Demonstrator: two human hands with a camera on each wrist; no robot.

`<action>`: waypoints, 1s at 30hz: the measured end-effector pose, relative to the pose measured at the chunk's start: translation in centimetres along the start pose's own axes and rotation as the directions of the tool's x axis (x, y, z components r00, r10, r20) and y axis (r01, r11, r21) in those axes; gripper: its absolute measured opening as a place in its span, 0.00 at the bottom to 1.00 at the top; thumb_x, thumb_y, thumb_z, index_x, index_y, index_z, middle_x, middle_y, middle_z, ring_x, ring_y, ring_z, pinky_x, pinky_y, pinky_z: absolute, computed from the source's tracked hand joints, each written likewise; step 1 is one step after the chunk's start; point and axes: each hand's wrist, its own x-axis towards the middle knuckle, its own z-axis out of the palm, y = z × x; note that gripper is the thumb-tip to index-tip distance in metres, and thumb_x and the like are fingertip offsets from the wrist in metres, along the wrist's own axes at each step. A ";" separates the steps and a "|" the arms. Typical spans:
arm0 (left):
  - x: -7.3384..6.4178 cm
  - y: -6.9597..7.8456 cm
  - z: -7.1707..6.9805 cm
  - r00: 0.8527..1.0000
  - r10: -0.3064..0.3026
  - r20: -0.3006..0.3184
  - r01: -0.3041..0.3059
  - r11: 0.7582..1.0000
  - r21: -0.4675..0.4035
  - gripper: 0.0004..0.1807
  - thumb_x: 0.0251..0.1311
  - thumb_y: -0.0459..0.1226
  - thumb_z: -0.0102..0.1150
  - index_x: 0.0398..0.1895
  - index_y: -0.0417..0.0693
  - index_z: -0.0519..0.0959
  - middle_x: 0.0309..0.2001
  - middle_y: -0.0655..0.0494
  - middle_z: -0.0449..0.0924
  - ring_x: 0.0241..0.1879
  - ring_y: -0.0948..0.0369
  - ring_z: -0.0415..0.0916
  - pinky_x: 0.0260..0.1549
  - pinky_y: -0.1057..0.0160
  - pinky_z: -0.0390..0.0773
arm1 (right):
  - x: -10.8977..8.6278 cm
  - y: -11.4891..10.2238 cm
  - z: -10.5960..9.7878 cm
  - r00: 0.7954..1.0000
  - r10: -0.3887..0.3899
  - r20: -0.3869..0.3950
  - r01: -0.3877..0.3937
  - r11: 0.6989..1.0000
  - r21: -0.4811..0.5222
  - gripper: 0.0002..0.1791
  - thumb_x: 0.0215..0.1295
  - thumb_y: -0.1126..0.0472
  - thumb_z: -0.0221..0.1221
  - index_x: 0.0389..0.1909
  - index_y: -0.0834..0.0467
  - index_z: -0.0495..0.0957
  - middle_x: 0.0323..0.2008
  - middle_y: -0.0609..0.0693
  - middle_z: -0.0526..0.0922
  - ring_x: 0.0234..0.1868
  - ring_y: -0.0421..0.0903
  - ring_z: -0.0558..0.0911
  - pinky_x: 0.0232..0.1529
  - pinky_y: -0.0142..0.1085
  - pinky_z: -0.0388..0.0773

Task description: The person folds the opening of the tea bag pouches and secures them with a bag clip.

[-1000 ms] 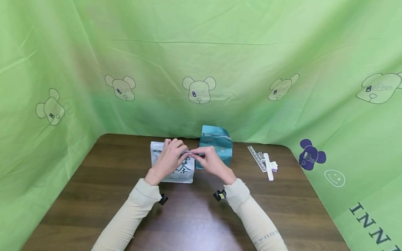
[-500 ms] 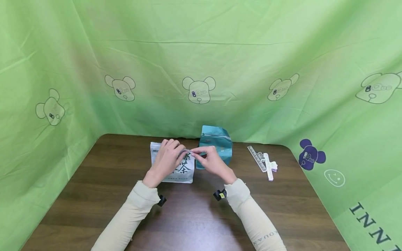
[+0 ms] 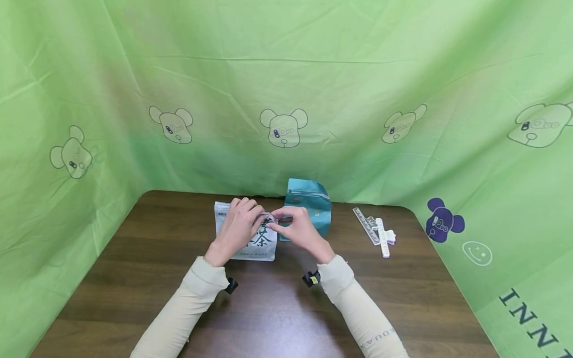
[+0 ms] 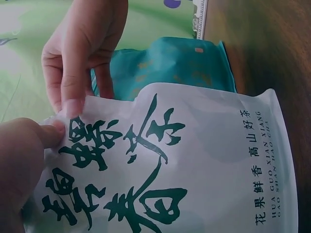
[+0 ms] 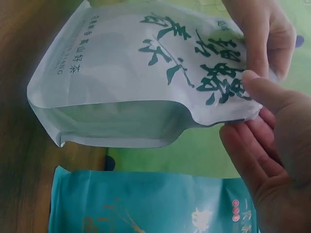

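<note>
Work in hand: both hands are at the top edge of a white bag with green lettering (image 3: 261,242). The bag stands near the far edge of the worktop (image 3: 277,318), just left of a teal bag (image 3: 313,201). Left hand (image 3: 237,226) grips the upper edge, thumb on the lettered face, fingers going behind. Right hand (image 3: 297,229) pinches the right top corner, thumb in front, fingers at the back. The two hands are close together, clamped on the same edge.

Step, as I judge it: working the mouth of the bag along its seal. Between the hands the edge bows in a short pale curve; cannot tell whether the seal is parted or pressed together there. The next move probably calls for a firm left-hand hold while the right fingertips work that strip, pulling lightly enough not to tip the bag.

Containers: white bag keeps a boxy shape, its side panel creased inward in the right wrist view, narrowing towards the top. Contents out of sight; no inside shows in any view. Teal bag is untouched, standing, a line running across it near the top; contents also hidden.

Off to the right, well apart from the bags: a grey ruler-shaped clip (image 3: 366,227) and a white ruler-shaped clip (image 3: 382,238), lying crosswise and seemingly touching. Neither hand is near them. Green cloth (image 3: 286,74) hangs behind.
</note>
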 end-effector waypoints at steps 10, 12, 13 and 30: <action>0.0 -0.5 0.2 1.000 0.022 -0.011 -0.022 1.000 -0.013 0.03 0.65 0.38 0.67 0.35 0.49 0.84 0.31 0.57 0.78 0.34 0.56 0.72 0.40 0.57 0.66 | 0.3 -0.2 -0.2 0.999 -0.039 0.010 0.040 0.997 -0.067 0.05 0.62 0.70 0.68 0.39 0.63 0.88 0.35 0.54 0.90 0.34 0.45 0.88 0.35 0.34 0.85; 0.0 -0.6 0.1 1.000 0.026 -0.004 -0.026 0.999 -0.021 0.03 0.66 0.38 0.66 0.36 0.49 0.84 0.32 0.57 0.78 0.35 0.56 0.72 0.41 0.57 0.66 | 0.3 -0.3 -0.2 0.999 -0.045 0.015 0.046 0.997 -0.060 0.05 0.62 0.70 0.68 0.39 0.63 0.89 0.36 0.54 0.90 0.34 0.45 0.88 0.35 0.34 0.85; -0.1 -0.7 0.1 1.000 0.028 0.002 -0.028 0.999 -0.026 0.02 0.66 0.38 0.66 0.36 0.49 0.84 0.33 0.57 0.78 0.35 0.56 0.72 0.41 0.56 0.66 | 0.3 -0.3 -0.3 0.999 -0.045 0.017 0.046 0.997 -0.057 0.05 0.62 0.71 0.68 0.39 0.63 0.89 0.36 0.54 0.90 0.34 0.45 0.88 0.35 0.34 0.85; -0.2 -1.0 -0.4 0.998 0.046 0.030 -0.044 0.997 -0.058 0.02 0.65 0.37 0.66 0.39 0.50 0.86 0.33 0.58 0.78 0.35 0.57 0.72 0.43 0.56 0.67 | 0.0 -0.2 -0.5 0.998 -0.015 0.054 0.019 0.998 -0.062 0.08 0.65 0.71 0.65 0.42 0.61 0.89 0.38 0.52 0.90 0.36 0.42 0.87 0.35 0.34 0.85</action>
